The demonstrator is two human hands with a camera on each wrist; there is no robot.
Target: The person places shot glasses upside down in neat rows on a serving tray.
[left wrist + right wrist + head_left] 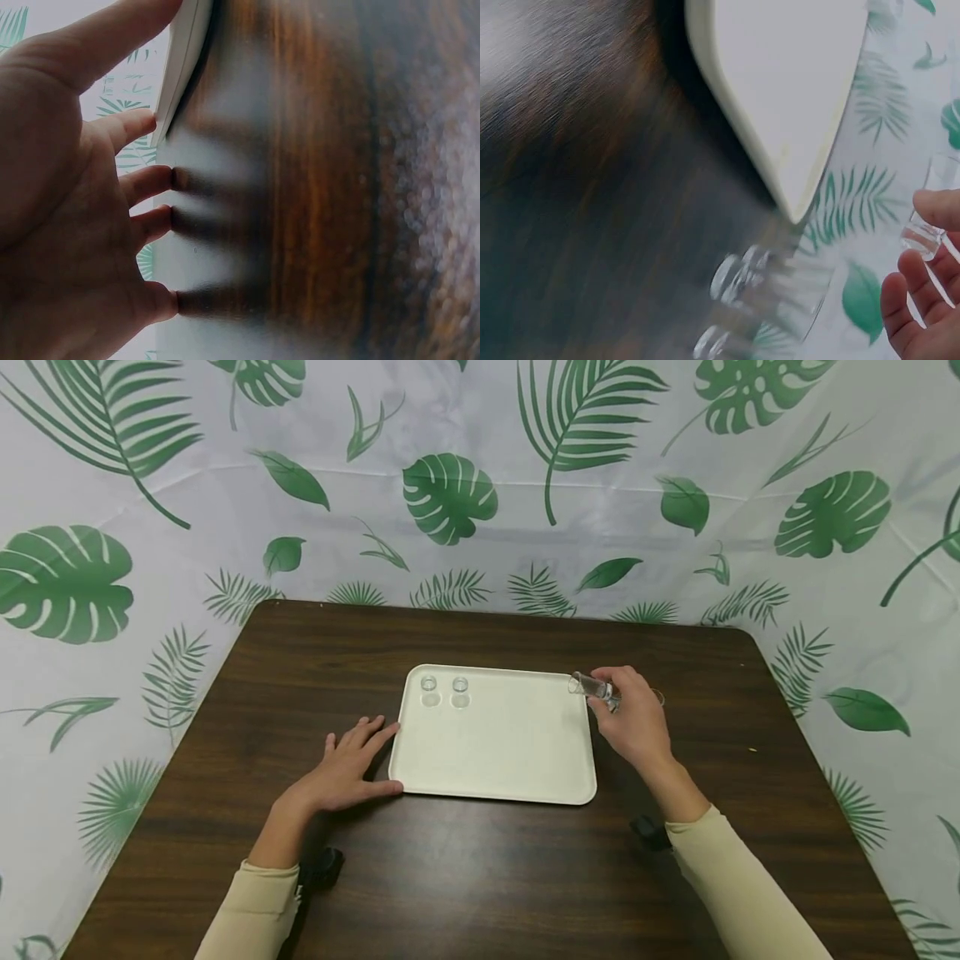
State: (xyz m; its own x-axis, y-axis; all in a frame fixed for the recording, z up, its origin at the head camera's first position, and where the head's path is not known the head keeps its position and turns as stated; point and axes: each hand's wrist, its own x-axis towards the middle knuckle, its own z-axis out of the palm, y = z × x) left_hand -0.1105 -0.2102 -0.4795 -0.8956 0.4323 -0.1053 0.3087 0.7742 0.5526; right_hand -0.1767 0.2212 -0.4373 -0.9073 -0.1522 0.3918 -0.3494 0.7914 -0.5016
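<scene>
Glass [588, 686] is what I have in my right hand [633, 714], right of the middle of the head view. My thumb and fingers pinch it near its thick end. It leans over, and its wide end points to the left of the frame, over the upper right corner of the tray [495, 743]. It is clear, so in the right wrist view the cloth shows through it.

The tray is white with a low rim, and it sits in the middle of the head view. It holds two small glasses, one [428, 683] in its upper left corner and one [460, 685] just to the right of that. They are clear too, and they stand apart. I cannot tell if anything is in them.

My left hand [345, 772] is spread wide, left of the tray. My thumb touches the tray's lower left corner and my first finger touches its left edge. My other fingertips rest on the table [480, 877].

More glasses [739, 281] stand on the table, low in the right wrist view. They are blurry, so I cannot count them well. The table is dark brown wood. Behind it hangs a white cloth [495, 560] with green leaves.
</scene>
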